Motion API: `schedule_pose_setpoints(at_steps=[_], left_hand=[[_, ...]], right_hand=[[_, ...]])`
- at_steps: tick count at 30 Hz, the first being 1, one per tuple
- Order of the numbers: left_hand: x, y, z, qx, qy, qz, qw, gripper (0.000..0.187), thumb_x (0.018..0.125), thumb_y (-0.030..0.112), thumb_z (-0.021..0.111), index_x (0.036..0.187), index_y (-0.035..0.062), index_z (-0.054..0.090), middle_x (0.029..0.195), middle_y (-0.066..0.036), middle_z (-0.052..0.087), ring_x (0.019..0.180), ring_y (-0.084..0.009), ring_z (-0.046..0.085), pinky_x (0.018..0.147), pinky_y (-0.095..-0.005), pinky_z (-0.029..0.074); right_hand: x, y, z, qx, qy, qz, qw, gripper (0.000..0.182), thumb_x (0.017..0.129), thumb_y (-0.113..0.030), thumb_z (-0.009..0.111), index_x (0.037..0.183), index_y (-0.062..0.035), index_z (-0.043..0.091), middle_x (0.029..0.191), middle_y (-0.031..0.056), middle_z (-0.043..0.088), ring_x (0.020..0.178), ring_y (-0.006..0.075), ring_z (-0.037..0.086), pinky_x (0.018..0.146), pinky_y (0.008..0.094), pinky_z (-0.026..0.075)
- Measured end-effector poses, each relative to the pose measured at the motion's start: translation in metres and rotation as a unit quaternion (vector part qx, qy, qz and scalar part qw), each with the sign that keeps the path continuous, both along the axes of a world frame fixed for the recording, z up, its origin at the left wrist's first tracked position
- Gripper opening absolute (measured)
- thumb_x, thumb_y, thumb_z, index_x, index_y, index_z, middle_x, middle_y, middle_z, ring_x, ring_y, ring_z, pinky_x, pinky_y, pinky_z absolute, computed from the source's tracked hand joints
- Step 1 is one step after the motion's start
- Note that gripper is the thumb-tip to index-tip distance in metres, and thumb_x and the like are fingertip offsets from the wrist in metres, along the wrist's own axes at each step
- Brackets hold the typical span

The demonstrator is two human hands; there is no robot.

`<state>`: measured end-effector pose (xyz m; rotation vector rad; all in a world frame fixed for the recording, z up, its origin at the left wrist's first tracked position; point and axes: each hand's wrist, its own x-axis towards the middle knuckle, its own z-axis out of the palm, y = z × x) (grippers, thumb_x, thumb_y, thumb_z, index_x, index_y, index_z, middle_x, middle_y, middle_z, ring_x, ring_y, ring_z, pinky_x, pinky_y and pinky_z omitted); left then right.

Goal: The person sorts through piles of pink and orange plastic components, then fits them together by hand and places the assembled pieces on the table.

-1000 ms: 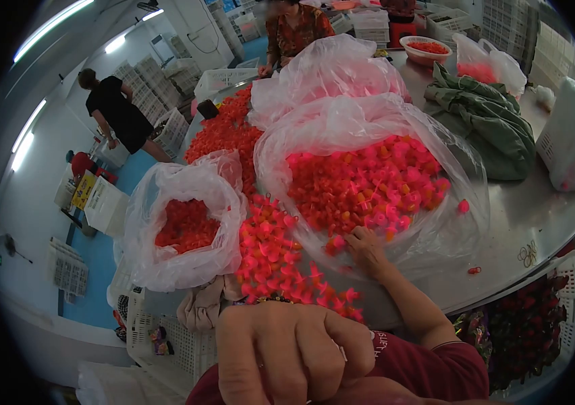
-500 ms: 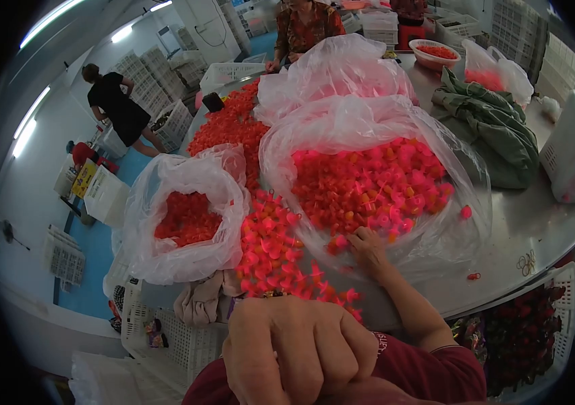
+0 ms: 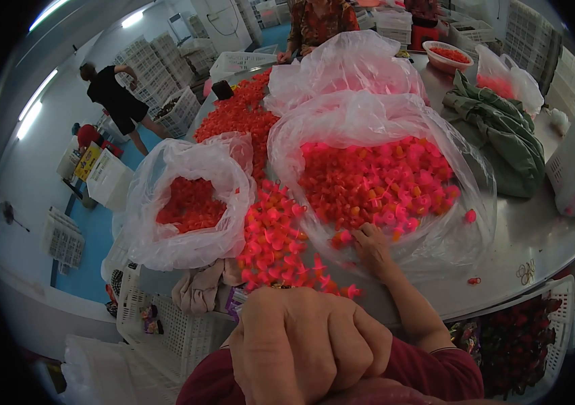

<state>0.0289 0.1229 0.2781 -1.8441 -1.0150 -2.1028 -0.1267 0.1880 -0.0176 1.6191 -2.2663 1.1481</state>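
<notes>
Close to the camera at the bottom, my left hand (image 3: 311, 341) is curled into a fist, its palm side hidden. My right hand (image 3: 373, 251) reaches to the near edge of a large open plastic bag (image 3: 429, 253), fingers bent together beside pink pieces. What those fingers hold is too small to tell. Inside that bag lie many red and pink pieces (image 3: 382, 179). Between the hands and a smaller bag (image 3: 140, 233) of red pieces (image 3: 189, 206) spreads a loose pile of pink pieces with orange parts (image 3: 274, 236).
The metal table (image 3: 503, 253) also bears a red pile (image 3: 233, 115), green cloth (image 3: 497, 128), a bowl (image 3: 447, 57) and filled bags. Crates (image 3: 561, 324) stand below its near edge. A person (image 3: 321, 23) is across the table; another person (image 3: 115, 98) stands at the left.
The view has shifted slightly, so the table's contents sit a little differently in the frame. The person at the left has changed posture. Both my hands keep nearly the same pose.
</notes>
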Motion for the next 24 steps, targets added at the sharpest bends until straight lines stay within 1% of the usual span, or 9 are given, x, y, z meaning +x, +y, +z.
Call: schedule_pose_setpoints(at_steps=[11, 13, 18, 19, 20, 22, 24], left_hand=[[-0.004, -0.001, -0.002, -0.017, 0.024, 0.024, 0.999, 0.035, 0.087, 0.030, 0.066, 0.097, -0.0030, 0.066, 0.083, -0.010, 0.061, 0.074, -0.0207, 0.056, 0.067, -0.0373, 0.043], [-0.004, -0.002, -0.002, -0.021, 0.029, 0.027, 0.999, 0.035, 0.087, 0.031, 0.066, 0.097, -0.0030, 0.065, 0.083, -0.011, 0.061, 0.074, -0.0207, 0.056, 0.068, -0.0374, 0.043], [0.002, -0.008, -0.001, -0.029, 0.038, 0.033, 0.998, 0.036, 0.088, 0.032, 0.066, 0.098, -0.0030, 0.065, 0.084, -0.011, 0.061, 0.075, -0.0207, 0.057, 0.068, -0.0375, 0.044], [-0.008, -0.011, 0.002, -0.031, 0.039, 0.034, 0.998, 0.037, 0.088, 0.032, 0.066, 0.098, -0.0030, 0.065, 0.084, -0.011, 0.061, 0.075, -0.0207, 0.057, 0.068, -0.0375, 0.044], [0.003, -0.013, 0.001, -0.031, 0.039, 0.035, 0.998, 0.037, 0.088, 0.032, 0.066, 0.099, -0.0030, 0.065, 0.084, -0.011, 0.061, 0.075, -0.0207, 0.057, 0.068, -0.0375, 0.044], [-0.004, -0.018, 0.004, -0.032, 0.038, 0.037, 0.998, 0.037, 0.088, 0.032, 0.066, 0.099, -0.0030, 0.065, 0.085, -0.011, 0.061, 0.076, -0.0207, 0.057, 0.069, -0.0375, 0.044], [0.016, -0.032, 0.007, -0.032, 0.037, 0.040, 0.998, 0.038, 0.088, 0.033, 0.066, 0.099, -0.0030, 0.065, 0.085, -0.011, 0.061, 0.076, -0.0207, 0.057, 0.069, -0.0376, 0.044]], right_hand=[[0.001, -0.001, 0.004, -0.002, -0.007, 0.003, 1.000, 0.027, 0.075, -0.002, 0.065, 0.101, -0.0028, 0.065, 0.095, 0.0117, 0.055, 0.094, 0.0302, 0.054, 0.083, 0.0400, 0.044], [0.001, -0.001, 0.004, -0.017, 0.023, -0.007, 1.000, 0.023, 0.078, -0.006, 0.061, 0.100, -0.0050, 0.066, 0.090, 0.0097, 0.055, 0.090, 0.0270, 0.056, 0.078, 0.0378, 0.045], [0.001, -0.002, 0.004, -0.020, 0.024, -0.009, 0.999, 0.022, 0.077, -0.006, 0.061, 0.099, -0.0056, 0.066, 0.089, 0.0095, 0.055, 0.089, 0.0269, 0.056, 0.077, 0.0378, 0.045], [0.001, -0.002, 0.004, -0.023, 0.021, -0.011, 0.999, 0.023, 0.077, -0.006, 0.062, 0.099, -0.0057, 0.066, 0.089, 0.0094, 0.055, 0.089, 0.0269, 0.056, 0.077, 0.0378, 0.045], [0.001, -0.001, 0.003, -0.021, 0.019, -0.010, 1.000, 0.023, 0.077, -0.006, 0.062, 0.099, -0.0057, 0.066, 0.089, 0.0094, 0.055, 0.089, 0.0269, 0.056, 0.077, 0.0378, 0.045], [0.000, -0.002, 0.002, -0.023, 0.024, -0.007, 0.999, 0.022, 0.077, -0.006, 0.062, 0.099, -0.0058, 0.066, 0.089, 0.0094, 0.056, 0.090, 0.0269, 0.056, 0.077, 0.0380, 0.045], [0.000, -0.001, 0.001, -0.016, 0.021, -0.008, 1.000, 0.022, 0.077, -0.006, 0.062, 0.099, -0.0058, 0.066, 0.090, 0.0094, 0.056, 0.090, 0.0270, 0.056, 0.077, 0.0382, 0.045]])
